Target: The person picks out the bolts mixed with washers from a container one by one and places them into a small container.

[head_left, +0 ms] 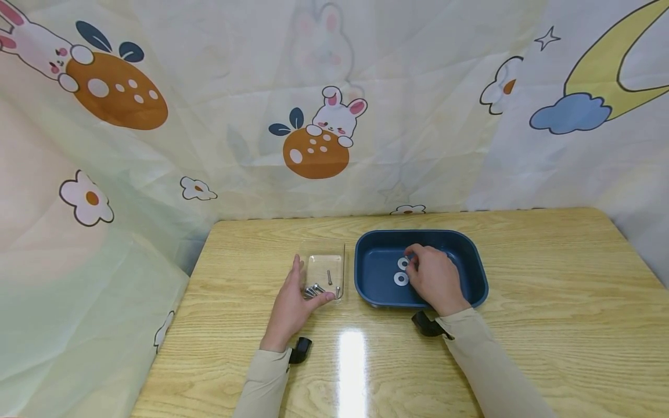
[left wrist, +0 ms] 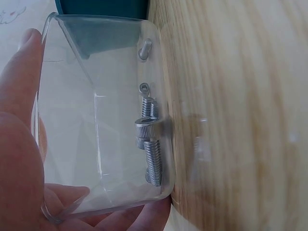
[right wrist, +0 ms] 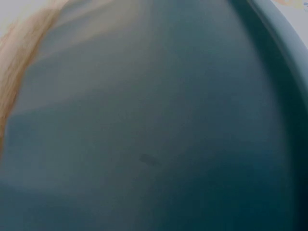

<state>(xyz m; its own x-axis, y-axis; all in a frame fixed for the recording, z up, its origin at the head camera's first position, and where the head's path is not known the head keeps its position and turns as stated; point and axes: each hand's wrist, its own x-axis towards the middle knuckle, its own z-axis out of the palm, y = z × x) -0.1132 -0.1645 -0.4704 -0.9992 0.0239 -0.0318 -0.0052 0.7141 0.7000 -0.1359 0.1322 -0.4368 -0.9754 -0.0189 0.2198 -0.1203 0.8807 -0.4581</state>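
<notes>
My left hand [head_left: 291, 307] holds a clear plastic box [head_left: 325, 247] from its left and near sides, thumb along the near edge. Several socket-head screws [left wrist: 153, 154] lie on the floor of that box, most of them bunched together near the hand. Inside the dark blue tray [head_left: 376, 261], my right hand [head_left: 438, 280] reaches down with thumb and forefinger pinching a small metal piece, largely hidden by the fingers. Two flat washers [head_left: 401, 279] lie on the tray floor beside those fingertips. The right wrist view shows only the tray's blue inner surface [right wrist: 144, 96], blurred.
Box and tray stand side by side on a wooden table [head_left: 549, 290], with a narrow gap between them. A patterned cloth [head_left: 418, 145] hangs behind the table and along its left side. Black wrist cameras [head_left: 427, 324] sit by both cuffs.
</notes>
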